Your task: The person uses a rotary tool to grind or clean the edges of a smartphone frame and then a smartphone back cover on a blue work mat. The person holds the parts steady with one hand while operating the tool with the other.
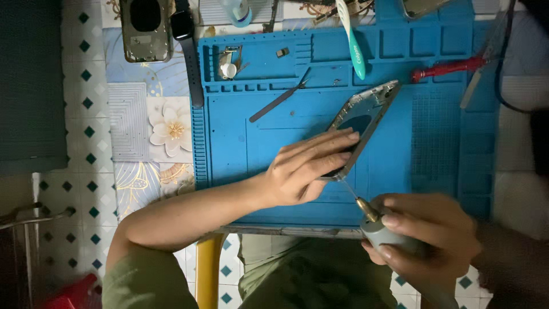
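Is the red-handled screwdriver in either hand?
No: the red-handled screwdriver lies on the blue mat, away from both hands.

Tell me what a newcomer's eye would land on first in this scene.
The bright blue work mat fills the middle of the view, with a phone frame lying at an angle on it. The left hand presses flat on the frame's lower end, while the right hand grips a grey powered screwdriver whose thin tip meets the frame's bottom edge. A red-handled screwdriver lies at the mat's upper right.
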